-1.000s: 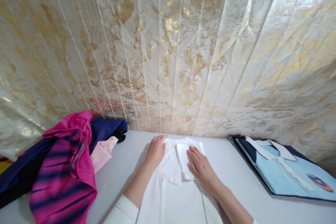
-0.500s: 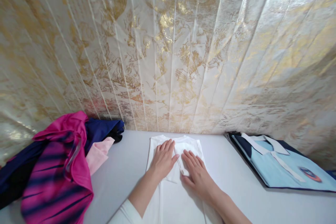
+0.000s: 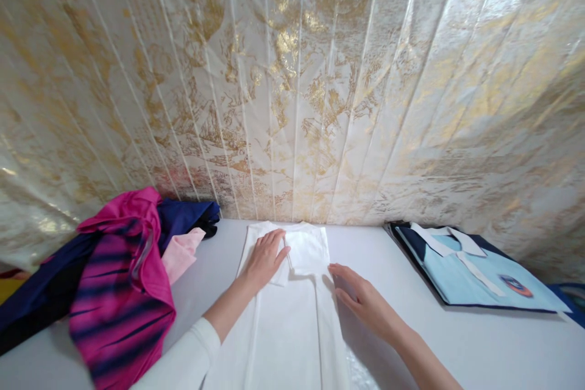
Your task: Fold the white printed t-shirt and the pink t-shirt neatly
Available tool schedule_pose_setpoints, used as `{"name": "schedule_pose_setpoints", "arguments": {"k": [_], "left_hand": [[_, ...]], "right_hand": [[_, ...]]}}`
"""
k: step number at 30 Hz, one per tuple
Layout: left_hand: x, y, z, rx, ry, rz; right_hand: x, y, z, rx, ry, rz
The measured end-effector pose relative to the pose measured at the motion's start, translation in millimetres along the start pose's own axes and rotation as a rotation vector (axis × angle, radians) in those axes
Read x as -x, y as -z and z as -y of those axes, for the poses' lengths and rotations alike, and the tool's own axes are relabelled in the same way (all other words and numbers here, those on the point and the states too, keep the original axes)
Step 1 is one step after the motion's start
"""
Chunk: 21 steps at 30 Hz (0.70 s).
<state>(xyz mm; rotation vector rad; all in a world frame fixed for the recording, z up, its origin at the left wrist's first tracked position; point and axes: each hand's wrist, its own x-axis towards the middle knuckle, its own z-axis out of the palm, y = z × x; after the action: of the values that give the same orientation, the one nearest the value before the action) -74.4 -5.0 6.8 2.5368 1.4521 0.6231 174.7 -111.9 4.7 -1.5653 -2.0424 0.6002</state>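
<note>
A white T-shirt (image 3: 292,323) lies lengthwise on the white table (image 3: 402,329), its sides and sleeves folded inward into a narrow strip. My left hand (image 3: 264,258) rests flat and open on the upper left of the shirt, fingers on the folded sleeve. My right hand (image 3: 361,296) is open, fingers together, at the shirt's right edge, partly on the bare table.
A heap of loose garments (image 3: 109,292), magenta, navy and pale pink, lies at the left. A folded light-blue polo shirt with a white collar (image 3: 470,274) sits on a dark board at the right. A gold-patterned curtain (image 3: 292,85) hangs right behind the table.
My left hand stays pressed on the sleeve fold. My right hand has slid off the shirt's middle to its right edge. The view has shifted a little.
</note>
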Motion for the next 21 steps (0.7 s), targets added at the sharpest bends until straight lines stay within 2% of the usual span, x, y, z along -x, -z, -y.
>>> {"name": "schedule_pose_setpoints", "arguments": {"k": [3, 5, 8, 10, 12, 15, 18, 21], "left_hand": [[39, 8, -41, 0.030, 0.025, 0.035], [72, 10, -73, 0.060, 0.013, 0.105], [112, 14, -112, 0.149, 0.042, 0.300], [126, 18, -128, 0.176, 0.081, 0.416], [131, 20, -138, 0.171, 0.100, 0.466], [136, 21, -142, 0.168, 0.098, 0.459], [147, 19, -136, 0.189, 0.046, 0.456], [164, 21, -123, 0.229, -0.060, 0.496]], "right_hand": [[3, 4, 15, -0.073, 0.023, -0.023], [7, 3, 23, -0.113, 0.062, -0.022], [16, 0, 31, -0.143, 0.107, 0.008], [23, -1, 36, -0.142, 0.114, 0.033], [31, -1, 41, -0.128, 0.115, 0.049], [49, 2, 50, -0.087, 0.131, 0.049], [75, 3, 58, -0.031, 0.189, 0.040], [110, -9, 61, 0.066, 0.312, 0.072]]}}
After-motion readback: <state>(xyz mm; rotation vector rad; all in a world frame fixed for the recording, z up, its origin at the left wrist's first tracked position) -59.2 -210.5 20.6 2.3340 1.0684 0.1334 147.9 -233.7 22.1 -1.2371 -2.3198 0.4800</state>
